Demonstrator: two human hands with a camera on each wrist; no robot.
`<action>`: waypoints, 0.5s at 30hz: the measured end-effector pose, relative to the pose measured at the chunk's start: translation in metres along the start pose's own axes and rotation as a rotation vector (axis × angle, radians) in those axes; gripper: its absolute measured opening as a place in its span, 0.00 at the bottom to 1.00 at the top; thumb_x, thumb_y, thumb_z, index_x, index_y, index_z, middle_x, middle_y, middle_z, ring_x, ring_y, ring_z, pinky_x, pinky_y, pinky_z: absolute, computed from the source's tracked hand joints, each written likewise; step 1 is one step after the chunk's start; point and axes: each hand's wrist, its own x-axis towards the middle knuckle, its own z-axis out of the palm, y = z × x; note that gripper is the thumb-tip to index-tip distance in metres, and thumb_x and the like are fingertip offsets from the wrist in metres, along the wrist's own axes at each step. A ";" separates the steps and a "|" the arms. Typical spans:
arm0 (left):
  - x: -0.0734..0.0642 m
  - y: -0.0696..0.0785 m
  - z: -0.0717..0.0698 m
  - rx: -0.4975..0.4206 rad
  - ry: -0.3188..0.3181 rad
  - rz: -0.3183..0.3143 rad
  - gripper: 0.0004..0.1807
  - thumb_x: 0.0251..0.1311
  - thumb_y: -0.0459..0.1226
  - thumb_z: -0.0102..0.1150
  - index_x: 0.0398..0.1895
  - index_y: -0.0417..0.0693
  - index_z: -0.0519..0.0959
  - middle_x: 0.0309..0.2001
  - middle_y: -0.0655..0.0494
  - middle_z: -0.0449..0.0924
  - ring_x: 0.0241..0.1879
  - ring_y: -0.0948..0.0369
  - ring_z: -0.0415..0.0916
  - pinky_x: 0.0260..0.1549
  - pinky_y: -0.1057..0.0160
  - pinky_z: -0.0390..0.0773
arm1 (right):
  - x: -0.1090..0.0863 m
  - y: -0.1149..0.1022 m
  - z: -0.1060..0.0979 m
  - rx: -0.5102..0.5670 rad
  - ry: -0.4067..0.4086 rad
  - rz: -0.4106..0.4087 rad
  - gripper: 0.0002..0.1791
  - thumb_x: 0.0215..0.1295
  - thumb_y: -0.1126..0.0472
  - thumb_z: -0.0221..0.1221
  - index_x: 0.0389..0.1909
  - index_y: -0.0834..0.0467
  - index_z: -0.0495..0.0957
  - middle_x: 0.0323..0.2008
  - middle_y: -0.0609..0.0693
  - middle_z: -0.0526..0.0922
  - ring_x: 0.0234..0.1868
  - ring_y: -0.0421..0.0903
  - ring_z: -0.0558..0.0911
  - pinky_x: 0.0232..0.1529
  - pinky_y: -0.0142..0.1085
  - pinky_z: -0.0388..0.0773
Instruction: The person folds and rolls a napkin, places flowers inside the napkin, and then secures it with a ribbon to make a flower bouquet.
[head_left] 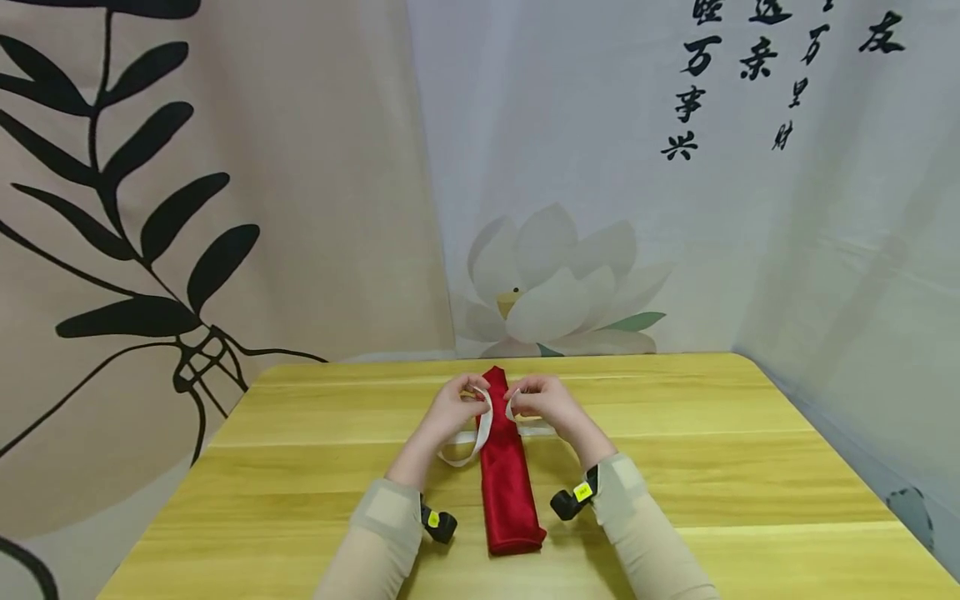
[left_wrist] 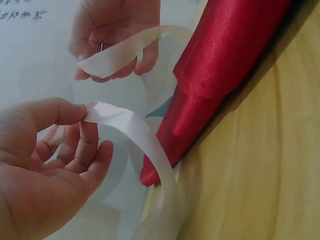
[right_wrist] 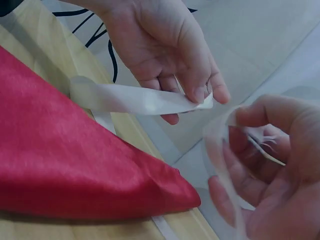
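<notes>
A long bundle wrapped in shiny red cloth (head_left: 507,475) lies on the table, narrow at its far end and wider at the near end. White ribbon (left_wrist: 150,142) passes beneath it and comes up on both sides. My left hand (head_left: 463,400) pinches one ribbon length between thumb and forefinger, above the bundle's left side. On the other side my right hand (head_left: 542,402) pinches the other length, its frayed end showing behind the fingers in the right wrist view. Both hands are raised over the narrow part, a small gap apart. What lies inside the cloth is hidden.
The yellow wood-grain table (head_left: 720,475) reaches back to a hanging curtain (head_left: 345,208) printed with dark leaves, a pale lotus and black characters. A small black camera (head_left: 574,500) is strapped on each wrist, close to the bundle's near end.
</notes>
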 end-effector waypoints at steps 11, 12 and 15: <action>-0.002 0.009 -0.005 0.161 -0.096 0.076 0.25 0.49 0.19 0.57 0.53 0.39 0.71 0.45 0.35 0.69 0.21 0.59 0.71 0.26 0.66 0.74 | -0.006 -0.009 0.014 -0.092 -0.199 0.026 0.06 0.58 0.64 0.63 0.34 0.62 0.84 0.35 0.50 0.83 0.39 0.46 0.78 0.43 0.42 0.78; -0.002 0.010 -0.005 0.179 -0.107 0.085 0.25 0.49 0.19 0.57 0.53 0.40 0.71 0.45 0.35 0.68 0.21 0.60 0.70 0.26 0.66 0.74 | -0.006 -0.009 0.015 -0.091 -0.201 0.027 0.06 0.58 0.64 0.62 0.34 0.62 0.84 0.34 0.50 0.83 0.39 0.46 0.78 0.43 0.41 0.77; -0.002 0.010 -0.006 0.214 -0.136 0.100 0.26 0.50 0.19 0.59 0.53 0.42 0.70 0.45 0.35 0.68 0.23 0.61 0.73 0.27 0.66 0.75 | -0.006 -0.009 0.017 -0.086 -0.189 0.020 0.06 0.59 0.65 0.62 0.34 0.63 0.84 0.33 0.49 0.83 0.39 0.45 0.78 0.43 0.41 0.77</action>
